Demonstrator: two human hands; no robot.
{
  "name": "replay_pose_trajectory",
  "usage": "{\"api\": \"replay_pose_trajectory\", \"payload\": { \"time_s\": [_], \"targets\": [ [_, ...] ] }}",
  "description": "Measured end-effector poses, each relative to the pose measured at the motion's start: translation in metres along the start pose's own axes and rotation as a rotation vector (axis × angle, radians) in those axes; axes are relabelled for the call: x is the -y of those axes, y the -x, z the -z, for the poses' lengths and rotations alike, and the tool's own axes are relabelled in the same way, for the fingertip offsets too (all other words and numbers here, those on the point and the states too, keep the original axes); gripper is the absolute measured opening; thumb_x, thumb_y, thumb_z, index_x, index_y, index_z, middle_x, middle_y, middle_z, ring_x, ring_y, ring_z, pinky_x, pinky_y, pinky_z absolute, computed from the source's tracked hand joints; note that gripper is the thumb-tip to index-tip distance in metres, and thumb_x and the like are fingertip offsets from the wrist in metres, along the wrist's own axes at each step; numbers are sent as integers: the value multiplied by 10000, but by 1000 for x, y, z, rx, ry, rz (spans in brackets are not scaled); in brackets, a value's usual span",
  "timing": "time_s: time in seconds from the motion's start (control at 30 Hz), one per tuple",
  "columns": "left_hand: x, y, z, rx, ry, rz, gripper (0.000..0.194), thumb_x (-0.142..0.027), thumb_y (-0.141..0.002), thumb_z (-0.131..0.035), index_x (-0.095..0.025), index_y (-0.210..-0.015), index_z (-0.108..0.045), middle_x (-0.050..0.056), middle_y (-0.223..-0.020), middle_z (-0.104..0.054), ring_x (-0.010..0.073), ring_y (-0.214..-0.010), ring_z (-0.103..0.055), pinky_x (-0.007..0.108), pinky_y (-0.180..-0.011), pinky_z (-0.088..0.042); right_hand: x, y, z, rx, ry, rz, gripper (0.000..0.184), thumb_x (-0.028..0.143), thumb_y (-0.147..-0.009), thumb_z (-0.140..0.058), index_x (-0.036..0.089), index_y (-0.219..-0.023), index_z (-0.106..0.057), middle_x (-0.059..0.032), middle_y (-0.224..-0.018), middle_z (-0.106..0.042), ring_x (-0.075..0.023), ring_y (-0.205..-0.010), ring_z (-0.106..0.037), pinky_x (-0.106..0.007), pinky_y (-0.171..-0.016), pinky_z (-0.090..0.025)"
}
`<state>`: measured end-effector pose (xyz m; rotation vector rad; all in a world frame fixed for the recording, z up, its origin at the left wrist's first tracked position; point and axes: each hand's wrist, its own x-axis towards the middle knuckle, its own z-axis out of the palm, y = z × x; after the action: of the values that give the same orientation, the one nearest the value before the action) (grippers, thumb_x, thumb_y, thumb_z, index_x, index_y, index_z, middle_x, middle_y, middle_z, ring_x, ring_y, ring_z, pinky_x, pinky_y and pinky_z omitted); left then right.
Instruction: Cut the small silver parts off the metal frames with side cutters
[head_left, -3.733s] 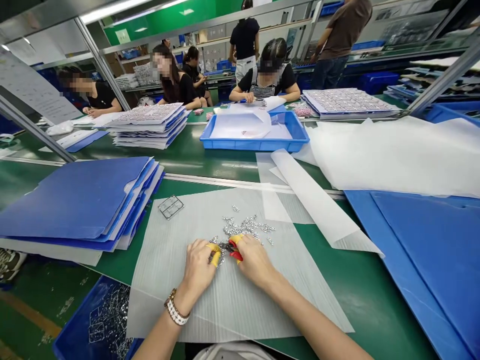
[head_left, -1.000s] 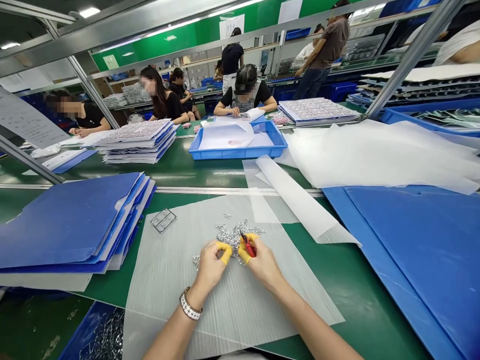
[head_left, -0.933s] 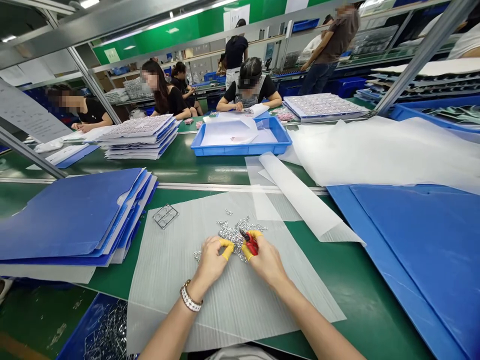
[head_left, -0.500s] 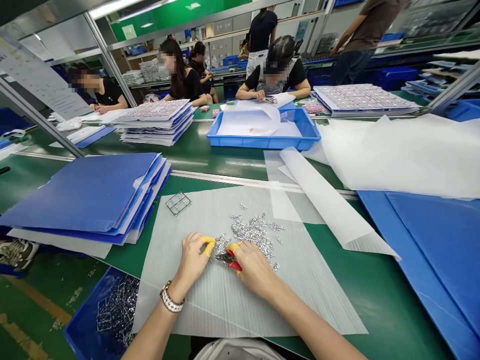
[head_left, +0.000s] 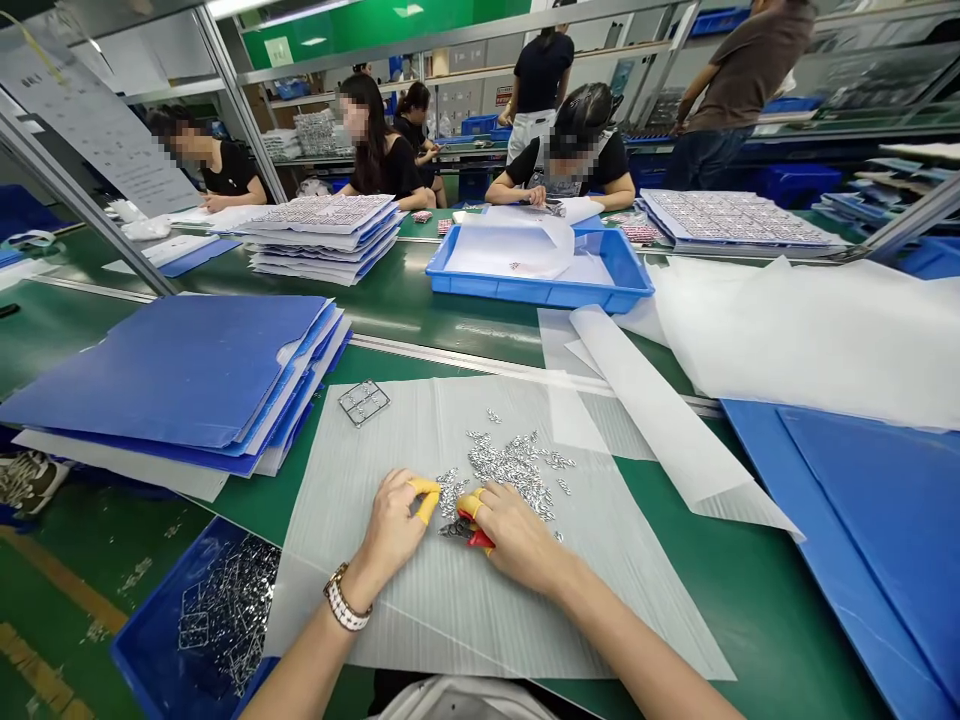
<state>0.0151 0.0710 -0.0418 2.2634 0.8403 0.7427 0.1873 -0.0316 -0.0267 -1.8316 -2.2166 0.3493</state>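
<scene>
My right hand [head_left: 519,532] grips red-handled cutting pliers [head_left: 480,538], their dark jaws pointing left toward my other hand. Yellow finger covers sit on fingertips of both hands. My left hand [head_left: 397,518], with a white-banded watch on its wrist, has thumb and forefinger pinched together; whatever lies between them is too small to make out. Just beyond my hands, a pile of small shiny metal pieces [head_left: 514,465] spreads over a translucent sheet [head_left: 465,630]. A square metal frame [head_left: 364,403] with crossbars rests at the sheet's far left corner.
Blue folders [head_left: 172,370] are stacked at left, above a blue bin [head_left: 142,640] of metal frames. A rolled white sheet [head_left: 667,420] and blue boards [head_left: 862,500] lie at right. Across the bench stand a blue tray [head_left: 525,290] and several people.
The whole view has shifted slightly as my head moved. The pliers have turned a little and their jaws now sit slightly lower, apart from my left fingertips.
</scene>
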Motion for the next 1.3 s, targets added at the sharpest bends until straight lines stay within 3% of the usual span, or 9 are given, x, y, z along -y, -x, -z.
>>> {"api": "replay_pose_trajectory", "payload": {
  "time_s": [0.2,0.37,0.47,0.57,0.7,0.8,1.03,1.3],
  "targets": [
    [-7,4,-2,50,9,-23,166,-194,-840,-515,-225,-900,-667,44,-823,-634,181,-828,-550,327,-723,-452,-8,1,-3,-25,-155,-11,343,5,-702,-481,203,-981,-503,-28,-871,-581,-188,-820,-497,-305,-755,-353],
    [-24,1,-5,177,-62,-54,128,-245,-779,-618,-230,-901,-654,35,-815,-617,193,-824,-535,340,-730,-422,-12,0,6,-36,-287,-66,318,27,-709,-472,197,-978,-477,-24,-850,-596,-176,-776,-525,-284,-707,-376],
    [-33,-2,-7,170,-251,-110,128,-271,-783,-617,-226,-900,-643,39,-829,-614,216,-839,-515,373,-734,-376,-15,0,13,-63,-278,-110,317,30,-707,-467,194,-976,-485,-28,-863,-601,-179,-787,-532,-278,-695,-375],
    [-38,-6,-9,150,-408,-200,125,-182,-826,-544,-218,-909,-630,52,-867,-611,218,-853,-501,377,-725,-341,-20,3,17,-125,-249,-169,304,27,-711,-454,196,-960,-500,-26,-866,-600,-177,-792,-531,-272,-687,-371],
    [-38,-10,-16,217,-485,-350,275,-74,-856,-445,-245,-988,-614,49,-865,-596,194,-842,-490,359,-723,-324,-29,7,16,-143,-216,-249,241,59,-734,-463,195,-923,-523,-27,-834,-596,-175,-765,-538,-258,-646,-359],
    [-35,-13,-22,234,-549,-402,247,-103,-879,-433,-240,-984,-609,48,-842,-587,190,-819,-476,358,-717,-311,-32,5,17,-141,-186,-287,196,94,-762,-479,194,-922,-532,-33,-831,-598,-178,-762,-542,-253,-630,-345],
    [-26,-15,-30,154,-621,-525,143,-152,-876,-480,-196,-825,-607,42,-745,-570,186,-780,-471,355,-678,-280,-29,-23,22,-60,-154,-178,161,93,-776,-481,194,-889,-535,-22,-818,-593,-158,-769,-535,-236,-625,-313],
    [-12,-5,-38,69,-606,-551,200,-60,-827,-499,-171,-670,-552,23,-628,-509,159,-661,-438,332,-606,-236,-30,-50,19,13,-63,-112,46,172,-805,-513,197,-767,-518,-10,-700,-565,-147,-633,-511,-250,-530,-243]
  ]
}}
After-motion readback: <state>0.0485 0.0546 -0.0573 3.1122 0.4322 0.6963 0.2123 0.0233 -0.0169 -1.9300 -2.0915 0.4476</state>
